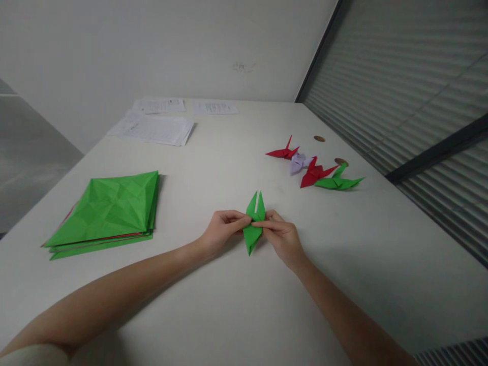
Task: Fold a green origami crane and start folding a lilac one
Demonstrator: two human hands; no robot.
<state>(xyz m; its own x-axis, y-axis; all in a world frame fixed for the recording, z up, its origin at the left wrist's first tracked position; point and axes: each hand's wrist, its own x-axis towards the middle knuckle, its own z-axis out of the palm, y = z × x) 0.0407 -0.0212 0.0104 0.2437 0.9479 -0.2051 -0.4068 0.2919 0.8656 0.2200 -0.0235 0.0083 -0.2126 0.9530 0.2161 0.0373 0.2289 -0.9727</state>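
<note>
A folded green origami paper point(251, 238) is held just above or on the table in front of me, with two narrow points side by side at its far end and one broader point toward me. My left hand point(225, 226) pinches its left edge, the thumb lying on the top face. From the other side my right hand point(282, 235) grips it, one finger stretched across its middle. Both sets of fingertips nearly meet at the paper's centre, and the fingers underneath are partly hidden.
To the left lies a stack of creased green paper point(118, 206) with some red edges. Folded cranes stand at the right: a red one point(282, 153), a lilac one point(298, 163), another red one point(313, 174) and a green one point(337, 182). Printed sheets point(156, 128) lie at the back left.
</note>
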